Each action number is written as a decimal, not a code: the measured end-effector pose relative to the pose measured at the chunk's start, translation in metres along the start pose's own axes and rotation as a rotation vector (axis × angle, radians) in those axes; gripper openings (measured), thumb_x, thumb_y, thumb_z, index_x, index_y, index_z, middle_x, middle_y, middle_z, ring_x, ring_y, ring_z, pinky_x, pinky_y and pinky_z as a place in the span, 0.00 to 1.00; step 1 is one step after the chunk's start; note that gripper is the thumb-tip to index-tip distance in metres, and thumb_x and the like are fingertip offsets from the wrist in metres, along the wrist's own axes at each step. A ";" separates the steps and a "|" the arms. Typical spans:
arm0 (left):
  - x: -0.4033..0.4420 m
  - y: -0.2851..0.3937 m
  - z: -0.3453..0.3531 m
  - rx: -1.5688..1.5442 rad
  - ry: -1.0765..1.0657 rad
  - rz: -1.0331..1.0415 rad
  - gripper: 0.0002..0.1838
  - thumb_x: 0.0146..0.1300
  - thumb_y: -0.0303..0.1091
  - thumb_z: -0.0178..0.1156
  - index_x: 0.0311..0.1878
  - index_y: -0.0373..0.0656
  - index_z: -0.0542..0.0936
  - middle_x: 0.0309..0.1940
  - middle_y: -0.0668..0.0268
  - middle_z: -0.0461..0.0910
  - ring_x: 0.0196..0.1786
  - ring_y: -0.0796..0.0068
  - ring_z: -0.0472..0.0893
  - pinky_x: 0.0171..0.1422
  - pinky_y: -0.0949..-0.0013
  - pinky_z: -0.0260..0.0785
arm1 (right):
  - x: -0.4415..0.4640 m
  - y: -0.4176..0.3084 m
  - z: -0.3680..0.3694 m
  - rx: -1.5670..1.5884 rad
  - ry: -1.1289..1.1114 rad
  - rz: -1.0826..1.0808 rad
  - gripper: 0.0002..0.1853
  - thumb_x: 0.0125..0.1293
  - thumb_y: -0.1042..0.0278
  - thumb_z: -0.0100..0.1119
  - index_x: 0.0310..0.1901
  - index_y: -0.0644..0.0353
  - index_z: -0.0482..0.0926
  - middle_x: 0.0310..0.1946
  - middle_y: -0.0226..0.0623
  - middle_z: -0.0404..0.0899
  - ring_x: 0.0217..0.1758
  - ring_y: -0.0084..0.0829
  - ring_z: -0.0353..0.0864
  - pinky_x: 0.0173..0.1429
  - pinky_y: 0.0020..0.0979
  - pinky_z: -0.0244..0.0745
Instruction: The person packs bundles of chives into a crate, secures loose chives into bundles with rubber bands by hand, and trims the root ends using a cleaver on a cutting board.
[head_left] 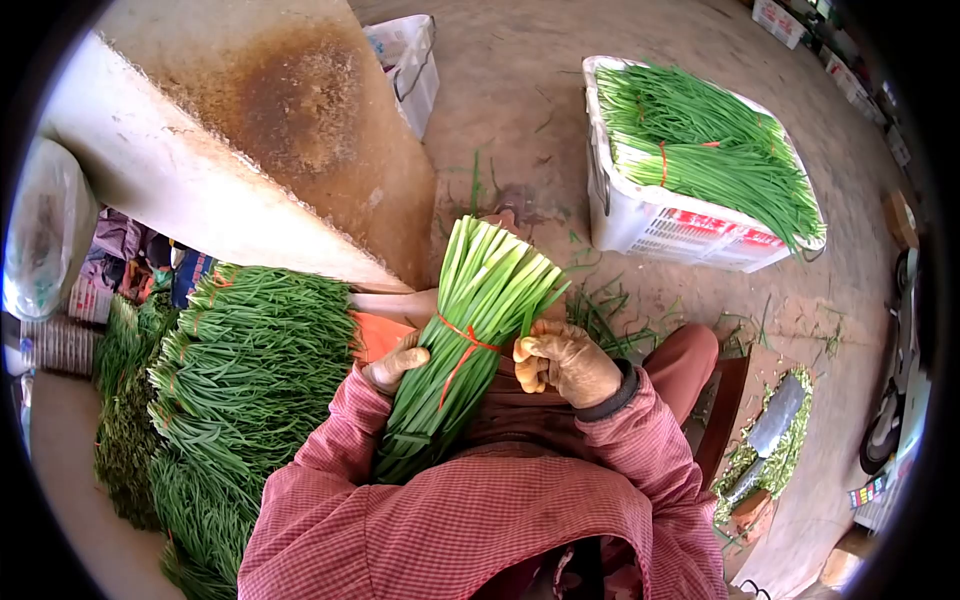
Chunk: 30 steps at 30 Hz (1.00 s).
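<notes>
A thick bunch of garlic chives point(480, 300), pale cut ends up and green tips toward my lap, is tilted in front of my body. A red tie point(470, 340) circles its middle, with a loose tail hanging down. My left hand point(396, 362), in a stained glove, grips the bunch from the left, its fingers partly hidden behind the stalks. At the bunch's right edge, level with the tie, my gloved right hand point(568, 364) has its fingers curled in a pinch. What they pinch, if anything, is too small to make out.
A white crate point(640, 225) of tied chives stands front right. More chive bunches point(250, 370) are heaped at my left, by a stained slanted panel point(300, 110). A cleaver point(776, 418) lies among trimmings on a board at right. Another white container point(415, 80) stands behind the panel.
</notes>
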<state>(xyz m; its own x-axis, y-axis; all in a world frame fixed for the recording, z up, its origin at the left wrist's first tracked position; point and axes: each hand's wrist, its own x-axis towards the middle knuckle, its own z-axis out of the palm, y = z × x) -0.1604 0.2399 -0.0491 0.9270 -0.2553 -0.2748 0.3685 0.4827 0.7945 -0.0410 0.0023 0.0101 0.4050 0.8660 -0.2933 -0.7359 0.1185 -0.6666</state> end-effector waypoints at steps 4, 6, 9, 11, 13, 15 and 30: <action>0.000 0.006 0.010 -0.096 0.005 0.018 0.42 0.52 0.53 0.60 0.65 0.40 0.58 0.57 0.61 0.68 0.57 0.68 0.69 0.63 0.65 0.60 | -0.027 -0.015 -0.002 0.364 -0.360 -0.138 0.12 0.59 0.60 0.55 0.27 0.59 0.71 0.16 0.33 0.71 0.17 0.25 0.68 0.23 0.26 0.65; -0.003 0.009 0.011 -0.110 0.007 -0.004 0.42 0.51 0.53 0.60 0.65 0.40 0.57 0.57 0.61 0.67 0.58 0.68 0.69 0.63 0.65 0.60 | -0.039 -0.028 0.000 0.420 -0.505 -0.299 0.12 0.58 0.61 0.55 0.24 0.61 0.71 0.13 0.36 0.72 0.12 0.27 0.69 0.17 0.26 0.65; -0.005 0.010 0.013 -0.127 0.016 -0.027 0.42 0.51 0.53 0.60 0.65 0.41 0.57 0.58 0.61 0.67 0.58 0.68 0.68 0.62 0.65 0.60 | -0.057 -0.049 -0.015 0.402 -0.535 -0.492 0.10 0.58 0.66 0.55 0.25 0.63 0.74 0.15 0.40 0.76 0.10 0.27 0.71 0.14 0.24 0.67; -0.005 0.012 0.017 -0.128 0.015 -0.025 0.42 0.51 0.53 0.60 0.65 0.41 0.57 0.58 0.61 0.67 0.58 0.68 0.68 0.62 0.64 0.60 | -0.067 -0.052 -0.035 -0.155 -0.044 -0.536 0.07 0.61 0.69 0.54 0.29 0.64 0.76 0.20 0.39 0.78 0.16 0.25 0.75 0.20 0.22 0.69; -0.003 0.015 0.025 -0.080 0.052 0.017 0.44 0.50 0.54 0.61 0.65 0.40 0.57 0.58 0.60 0.67 0.58 0.68 0.68 0.62 0.65 0.60 | -0.052 -0.027 -0.068 -1.092 0.608 -0.352 0.07 0.59 0.72 0.59 0.36 0.65 0.76 0.23 0.30 0.77 0.24 0.18 0.75 0.28 0.18 0.69; -0.001 0.021 0.023 -0.008 0.084 0.011 0.44 0.49 0.54 0.61 0.65 0.40 0.57 0.56 0.60 0.68 0.56 0.67 0.70 0.61 0.65 0.62 | -0.041 -0.011 -0.042 -0.862 0.595 -0.499 0.06 0.57 0.73 0.61 0.34 0.64 0.77 0.21 0.29 0.76 0.22 0.17 0.73 0.27 0.18 0.68; 0.014 0.070 0.024 0.315 0.259 -0.031 0.33 0.49 0.35 0.68 0.57 0.34 0.66 0.46 0.64 0.75 0.46 0.75 0.74 0.54 0.72 0.66 | 0.025 0.016 -0.003 -0.597 0.122 -0.004 0.07 0.64 0.74 0.47 0.34 0.67 0.75 0.29 0.36 0.78 0.33 0.22 0.78 0.37 0.22 0.74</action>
<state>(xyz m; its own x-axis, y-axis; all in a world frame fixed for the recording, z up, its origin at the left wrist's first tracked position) -0.1238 0.2501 0.0152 0.9178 -0.0263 -0.3962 0.3939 0.1872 0.8999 -0.0408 0.0242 -0.0099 0.4922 0.7999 -0.3433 -0.3177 -0.2020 -0.9264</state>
